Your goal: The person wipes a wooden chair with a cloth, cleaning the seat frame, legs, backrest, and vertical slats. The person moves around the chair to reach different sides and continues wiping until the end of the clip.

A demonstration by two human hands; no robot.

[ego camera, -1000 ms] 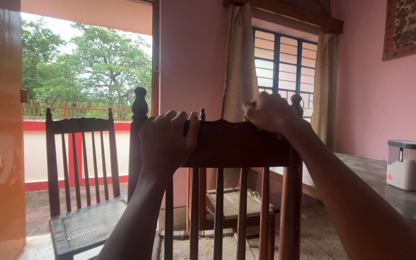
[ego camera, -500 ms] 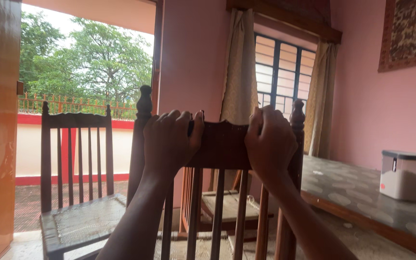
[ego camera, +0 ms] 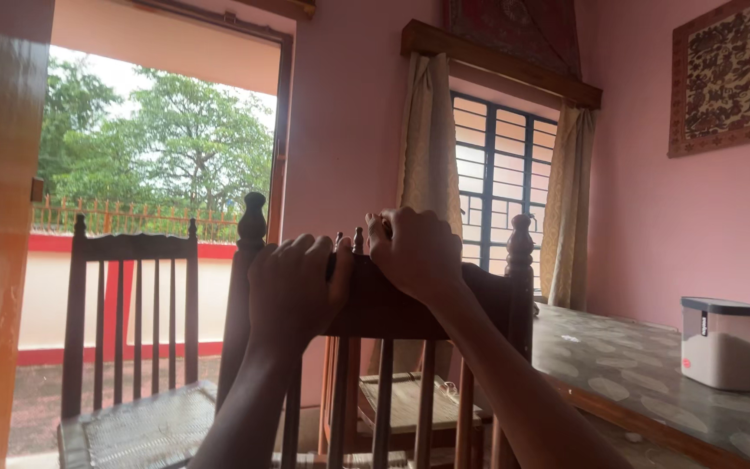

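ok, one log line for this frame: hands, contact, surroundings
left hand: grips chair top rail | right hand: grips same rail | table, container: right

Both hands (ego camera: pixel 353 269) atop dark wooden chair back (ego camera: pixel 392 304), fingers curled.

A single head-worn camera looks level across the room, close behind the dark wooden spindle-back chair (ego camera: pixel 392 304). It faces the barred window (ego camera: pixel 501 187) and open doorway (ego camera: pixel 158 200).

Dark glossy wooden chair (ego camera: pixel 392 308), woven seat (ego camera: pixel 405 401), seemingly polished stone table (ego camera: pixel 653 365)
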